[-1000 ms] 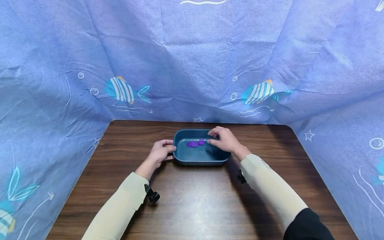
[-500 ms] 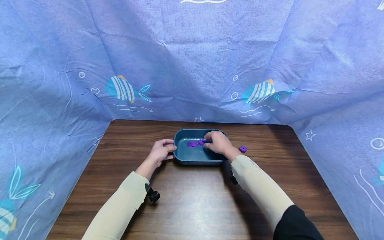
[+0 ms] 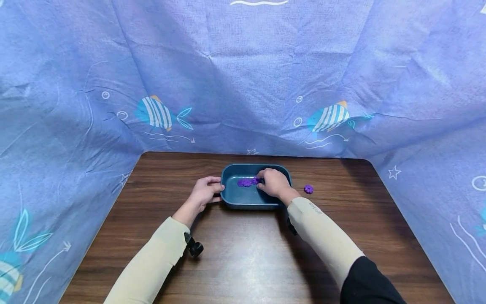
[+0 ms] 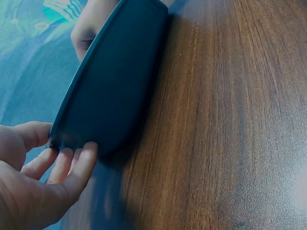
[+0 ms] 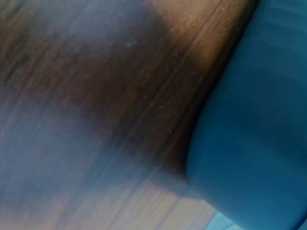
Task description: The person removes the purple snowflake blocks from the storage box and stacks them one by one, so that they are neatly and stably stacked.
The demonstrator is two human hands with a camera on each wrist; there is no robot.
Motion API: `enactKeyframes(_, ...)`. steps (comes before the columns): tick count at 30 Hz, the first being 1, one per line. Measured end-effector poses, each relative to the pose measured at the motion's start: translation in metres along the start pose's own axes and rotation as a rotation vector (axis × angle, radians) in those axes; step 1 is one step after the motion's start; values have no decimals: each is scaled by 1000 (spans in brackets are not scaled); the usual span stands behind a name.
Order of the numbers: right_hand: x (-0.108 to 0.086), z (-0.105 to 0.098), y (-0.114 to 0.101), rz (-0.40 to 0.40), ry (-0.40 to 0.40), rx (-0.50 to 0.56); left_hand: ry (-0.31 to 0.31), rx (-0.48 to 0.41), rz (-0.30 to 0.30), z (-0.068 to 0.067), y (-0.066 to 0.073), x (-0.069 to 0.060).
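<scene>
A dark teal rectangular bin (image 3: 250,206) stands on the wooden table. My left hand (image 3: 204,192) holds its left end, thumb at the rim and fingers against the outer wall, as the left wrist view shows. Several purple flower-shaped discs (image 3: 244,183) lie together on the bin's floor. My right hand (image 3: 274,182) reaches in over the right side, thumb and forefinger pinching at the rightmost disc (image 3: 256,180), partly hidden by the fingertips. Another purple disc (image 3: 309,189) rests on the table right of the bin. The right wrist view catches only the bin's outer wall (image 5: 254,120).
The brown wood-grain table (image 3: 243,253) ends at a back edge close behind the bin. A blue cloth (image 3: 243,84) printed with fish hangs around the back and both sides. A small black camera (image 3: 195,248) is strapped to the left wrist.
My right hand has moved left and down into the bin to the rightmost disc. The disc on the table, hidden earlier, now shows beside the wrist. My left hand stays at the bin.
</scene>
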State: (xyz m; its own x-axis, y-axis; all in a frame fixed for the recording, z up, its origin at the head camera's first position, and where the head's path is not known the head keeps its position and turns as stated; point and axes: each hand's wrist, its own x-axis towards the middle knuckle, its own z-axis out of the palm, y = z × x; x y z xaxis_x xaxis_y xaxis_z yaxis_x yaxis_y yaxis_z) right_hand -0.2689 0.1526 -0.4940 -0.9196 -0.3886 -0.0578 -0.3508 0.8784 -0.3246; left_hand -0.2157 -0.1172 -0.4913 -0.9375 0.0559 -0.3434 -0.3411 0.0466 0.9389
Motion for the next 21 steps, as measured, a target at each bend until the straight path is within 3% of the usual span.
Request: enactKeyframes(21, 1, 6, -5, -11, 27, -108, -6, -13, -20, -1, 1, -1)
